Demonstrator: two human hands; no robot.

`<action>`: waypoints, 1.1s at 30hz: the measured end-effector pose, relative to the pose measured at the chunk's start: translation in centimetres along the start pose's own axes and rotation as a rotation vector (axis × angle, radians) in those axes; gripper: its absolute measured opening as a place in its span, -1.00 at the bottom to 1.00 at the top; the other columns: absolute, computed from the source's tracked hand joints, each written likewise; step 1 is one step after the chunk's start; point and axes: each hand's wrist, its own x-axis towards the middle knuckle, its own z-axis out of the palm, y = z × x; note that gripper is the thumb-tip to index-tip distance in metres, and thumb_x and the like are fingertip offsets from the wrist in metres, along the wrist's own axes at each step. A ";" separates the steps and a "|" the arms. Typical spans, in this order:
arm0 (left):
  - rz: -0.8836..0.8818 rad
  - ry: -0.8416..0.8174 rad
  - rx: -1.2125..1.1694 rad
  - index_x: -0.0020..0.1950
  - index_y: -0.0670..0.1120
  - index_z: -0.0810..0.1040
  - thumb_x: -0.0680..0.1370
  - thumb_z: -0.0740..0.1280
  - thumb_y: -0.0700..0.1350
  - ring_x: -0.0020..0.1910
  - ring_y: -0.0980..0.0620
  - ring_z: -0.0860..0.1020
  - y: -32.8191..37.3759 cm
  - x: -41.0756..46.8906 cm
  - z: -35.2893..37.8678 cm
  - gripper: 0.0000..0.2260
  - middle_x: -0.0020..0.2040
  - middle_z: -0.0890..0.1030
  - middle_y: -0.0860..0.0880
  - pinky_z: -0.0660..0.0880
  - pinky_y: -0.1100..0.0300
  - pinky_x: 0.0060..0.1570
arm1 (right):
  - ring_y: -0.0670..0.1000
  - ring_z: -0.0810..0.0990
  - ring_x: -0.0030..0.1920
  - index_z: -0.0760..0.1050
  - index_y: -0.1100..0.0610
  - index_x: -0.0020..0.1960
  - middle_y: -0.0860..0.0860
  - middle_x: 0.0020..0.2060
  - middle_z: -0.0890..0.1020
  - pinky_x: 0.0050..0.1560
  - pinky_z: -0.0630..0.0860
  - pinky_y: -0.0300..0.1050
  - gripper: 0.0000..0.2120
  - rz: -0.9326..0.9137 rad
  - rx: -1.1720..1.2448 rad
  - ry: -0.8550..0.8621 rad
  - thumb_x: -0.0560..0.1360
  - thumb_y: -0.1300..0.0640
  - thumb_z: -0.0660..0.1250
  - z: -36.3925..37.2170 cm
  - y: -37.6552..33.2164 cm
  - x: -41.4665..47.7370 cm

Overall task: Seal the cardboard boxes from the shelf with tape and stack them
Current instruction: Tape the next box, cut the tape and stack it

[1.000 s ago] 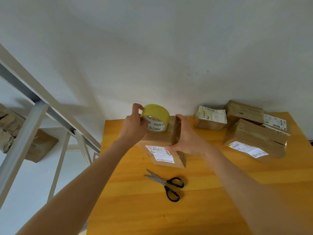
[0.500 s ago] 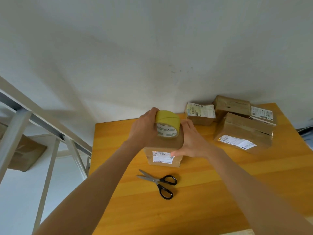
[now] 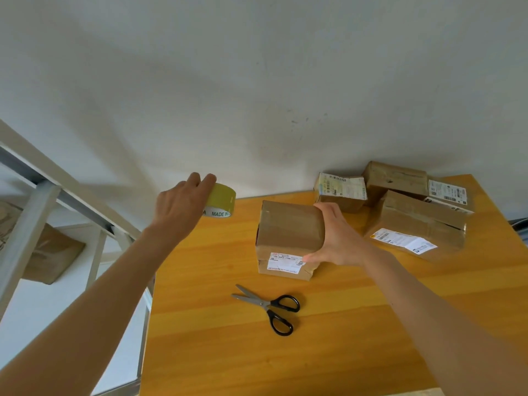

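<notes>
while the outstretched left hand [image 3: 180, 207] grips the tape roll [image 3: 221, 200], the right hand [image 3: 338, 238] clasps the box [image 3: 288, 227].

bare left hand [image 3: 183, 207], bare right hand [image 3: 340, 238], bare forearms [image 3: 100, 295]

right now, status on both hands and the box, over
Left hand grips tape roll, left of box. Right hand holds its right side. Scissors lie in front, apart.
</notes>
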 end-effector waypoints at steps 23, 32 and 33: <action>-0.056 -0.097 -0.170 0.23 -0.19 0.40 0.44 0.36 -0.36 -0.35 -0.21 0.52 0.1 -3.0 6.5 -0.62 -0.01 0.51 -0.19 0.40 0.09 -0.53 | -0.09 0.26 0.25 -0.03 -0.07 0.48 -0.16 0.34 0.10 0.27 0.42 -0.09 0.16 -0.007 -0.043 -0.091 0.14 -0.15 0.65 -1.2 1.2 1.0; -0.035 0.014 -0.221 0.16 -0.26 0.49 0.34 0.45 -0.38 -0.27 -0.24 0.54 0.9 -3.6 7.6 -0.59 -0.08 0.58 -0.23 0.36 0.14 -0.48 | -0.01 0.26 0.38 -0.02 -0.05 0.51 -0.12 0.42 0.12 0.35 0.40 0.02 0.19 0.003 -0.128 -0.115 0.12 -0.18 0.65 -2.4 1.2 1.8; -0.026 0.046 -0.231 0.13 -0.26 0.50 0.32 0.47 -0.37 -0.19 -0.25 0.54 0.9 -3.6 7.7 -0.59 -0.10 0.59 -0.22 0.42 0.07 -0.39 | 0.00 0.23 0.42 -0.04 -0.05 0.52 -0.12 0.45 0.10 0.39 0.36 0.04 0.20 0.006 -0.145 -0.121 0.12 -0.18 0.65 -2.6 1.2 1.8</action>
